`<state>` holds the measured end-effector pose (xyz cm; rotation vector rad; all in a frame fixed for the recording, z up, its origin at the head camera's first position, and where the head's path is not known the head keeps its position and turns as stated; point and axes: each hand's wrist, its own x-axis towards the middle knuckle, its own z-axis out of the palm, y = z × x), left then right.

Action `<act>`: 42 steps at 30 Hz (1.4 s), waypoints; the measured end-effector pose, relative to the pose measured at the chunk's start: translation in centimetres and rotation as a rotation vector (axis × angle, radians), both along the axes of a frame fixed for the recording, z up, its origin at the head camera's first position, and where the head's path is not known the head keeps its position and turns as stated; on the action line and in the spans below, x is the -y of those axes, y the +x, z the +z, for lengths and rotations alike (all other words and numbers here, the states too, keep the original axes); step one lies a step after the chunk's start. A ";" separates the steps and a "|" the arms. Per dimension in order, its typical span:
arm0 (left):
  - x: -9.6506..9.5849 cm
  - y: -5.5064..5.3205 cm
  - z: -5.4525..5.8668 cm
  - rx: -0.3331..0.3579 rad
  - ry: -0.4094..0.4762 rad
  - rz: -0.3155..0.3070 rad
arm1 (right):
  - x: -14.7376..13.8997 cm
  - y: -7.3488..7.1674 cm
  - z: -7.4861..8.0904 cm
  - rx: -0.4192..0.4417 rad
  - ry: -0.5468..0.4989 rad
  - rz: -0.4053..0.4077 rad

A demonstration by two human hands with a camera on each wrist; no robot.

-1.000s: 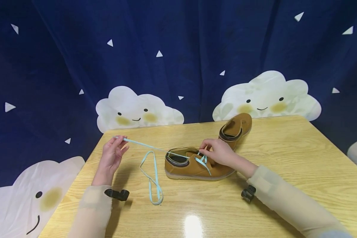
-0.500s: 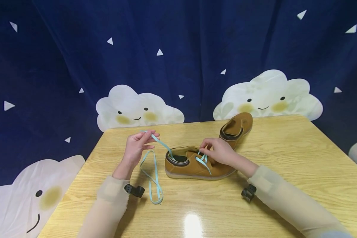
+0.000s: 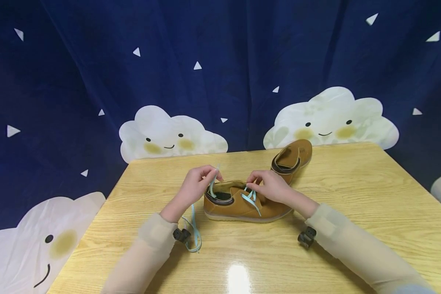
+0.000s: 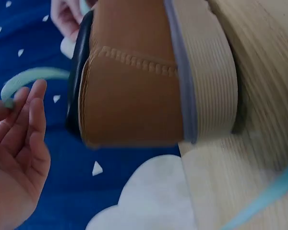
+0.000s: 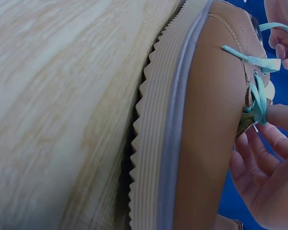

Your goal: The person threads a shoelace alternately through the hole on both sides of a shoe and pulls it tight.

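A brown leather shoe (image 3: 228,211) lies on its sole at the table's middle, toe to the right, with a light blue shoelace (image 3: 250,199) threaded through its eyelets. My left hand (image 3: 198,181) is over the heel opening and pinches the long end of this shoelace between thumb and fingertips. From those fingers the lace curves slackly into the shoe in the left wrist view (image 4: 38,74). My right hand (image 3: 270,185) stays at the tongue, its thumb and fingertips pinching the shoelace close to the eyelets. In the right wrist view, a short lace tip (image 5: 235,51) hangs over the shoe's side.
A second brown shoe (image 3: 294,157) stands behind, partly hidden by the first shoe and my right hand. Another light blue shoelace (image 3: 194,234) lies looped on the wooden table (image 3: 279,261), partly beneath my left forearm. A dark blue curtain (image 3: 206,94) with clouds hangs behind the table.
My left hand has come from the far left to the shoe's heel, still holding the lace. The lace went from taut to slack. My right hand has stayed in place.
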<state>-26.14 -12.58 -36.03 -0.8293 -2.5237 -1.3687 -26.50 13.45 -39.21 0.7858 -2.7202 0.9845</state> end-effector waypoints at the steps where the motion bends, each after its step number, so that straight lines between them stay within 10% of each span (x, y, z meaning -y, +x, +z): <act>1: -0.4 0.1 -0.1 -0.035 -0.035 0.013 | 0.0 0.0 0.0 0.005 -0.004 0.003; 17: -3.1 0.1 -1.5 -0.142 -0.487 0.068 | -0.1 -0.4 -0.3 0.045 -0.055 0.024; 42: -4.9 -0.6 -3.1 -0.221 -0.489 0.134 | -0.3 -0.6 -0.3 0.078 -0.085 0.049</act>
